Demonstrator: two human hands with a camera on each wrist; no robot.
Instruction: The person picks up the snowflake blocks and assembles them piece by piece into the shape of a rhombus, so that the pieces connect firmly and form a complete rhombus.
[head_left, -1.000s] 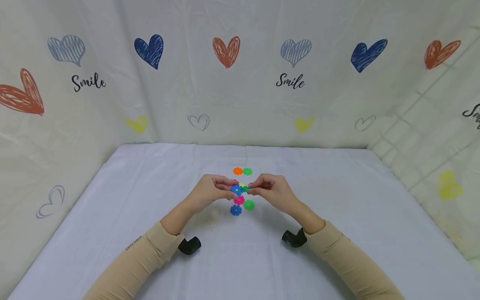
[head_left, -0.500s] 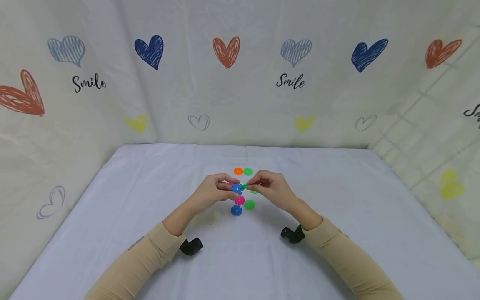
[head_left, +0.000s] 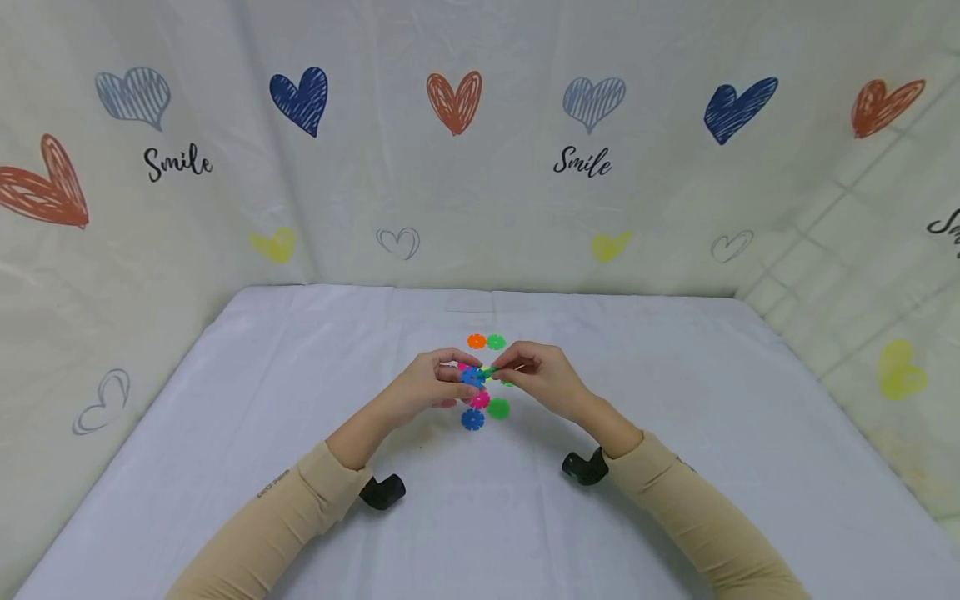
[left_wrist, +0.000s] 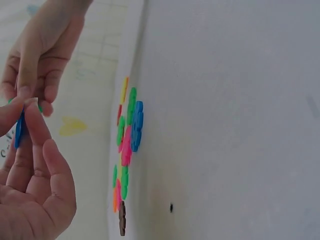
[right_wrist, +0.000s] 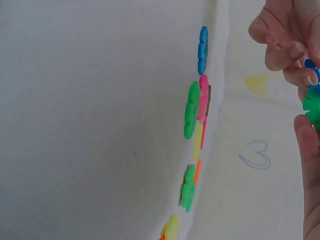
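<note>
Head view: white cloth-covered table [head_left: 480, 533] before a pale, heart-printed curtain [head_left: 510, 192].

Mid-table, the left hand [head_left: 423, 387] pinches a blue, notched plastic disc [head_left: 470, 378]; at its three o'clock, the right hand [head_left: 551, 377] pinches a green, notched plastic disc [right_wrist: 312, 104] meeting it, whether interlocked I cannot tell. From the held blue piece, a flat orange disc [head_left: 476, 342] lies at twelve o'clock, a pink flower-shaped disc [head_left: 480, 401] towards five, a second blue disc [head_left: 472, 420] at six; the hands partly hide others.

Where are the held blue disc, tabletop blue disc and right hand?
Held blue disc [head_left: 471, 377]: head view, its face.
Tabletop blue disc [head_left: 472, 419]: head view, its middle.
Right hand [head_left: 546, 372]: head view, back of hand.
</note>
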